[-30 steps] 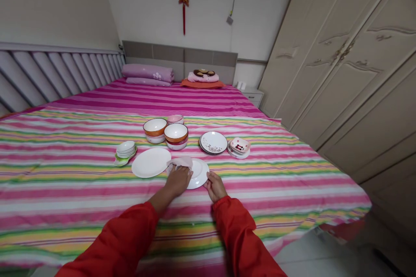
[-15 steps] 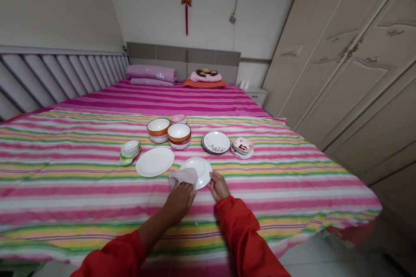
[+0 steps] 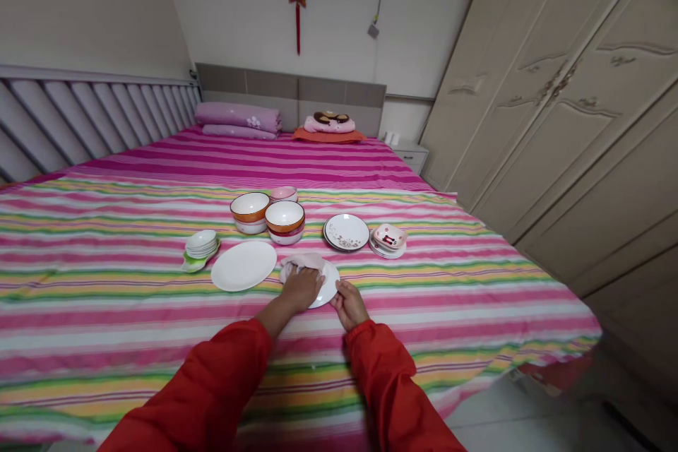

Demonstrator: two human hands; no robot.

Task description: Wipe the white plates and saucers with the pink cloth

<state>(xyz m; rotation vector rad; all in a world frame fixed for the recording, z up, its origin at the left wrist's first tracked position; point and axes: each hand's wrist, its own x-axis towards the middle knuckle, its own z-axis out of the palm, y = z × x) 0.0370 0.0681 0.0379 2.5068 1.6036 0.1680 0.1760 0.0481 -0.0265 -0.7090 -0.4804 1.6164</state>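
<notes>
My left hand (image 3: 301, 289) presses a crumpled pale cloth (image 3: 303, 263) onto a round white plate (image 3: 329, 284), covering much of the plate. My right hand (image 3: 349, 304) holds the plate's near rim, and the plate's tilt cannot be made out. To the left lies a larger plain white plate (image 3: 244, 265), close to the cloth but apart from it. Both forearms reach forward from red sleeves.
Farther off on the striped bedsheet (image 3: 402, 339) are two stacks of bowls (image 3: 250, 208), a flower-patterned plate (image 3: 346, 232), small square dishes (image 3: 389, 238) and stacked small white dishes (image 3: 202, 243). A wardrobe (image 3: 561, 92) stands right.
My left hand and the cloth have slid forward from the plate's near left edge onto its middle. My right hand stays at the rim.
</notes>
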